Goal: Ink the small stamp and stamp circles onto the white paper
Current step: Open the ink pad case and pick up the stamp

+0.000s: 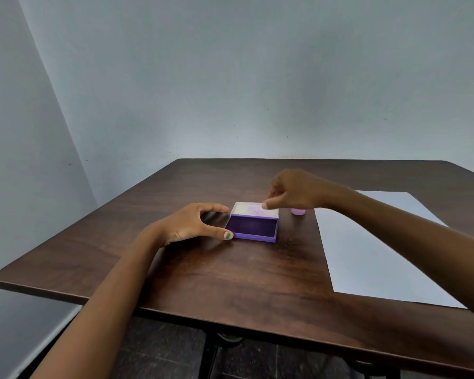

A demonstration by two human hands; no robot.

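Note:
A purple ink pad case sits open at the middle of the table, its clear lid tilted back. My left hand spans the case's left end, thumb and forefinger touching its corners. My right hand hovers over the lid's right part with its thumb tip at the lid's top edge, fingers curled. Just right of the case stands a small pink stamp, mostly hidden behind my right wrist. A white paper lies flat on the right side of the table.
The dark wooden table stands in a corner of grey walls. Its front edge runs across the lower view, with dark floor and a table leg below.

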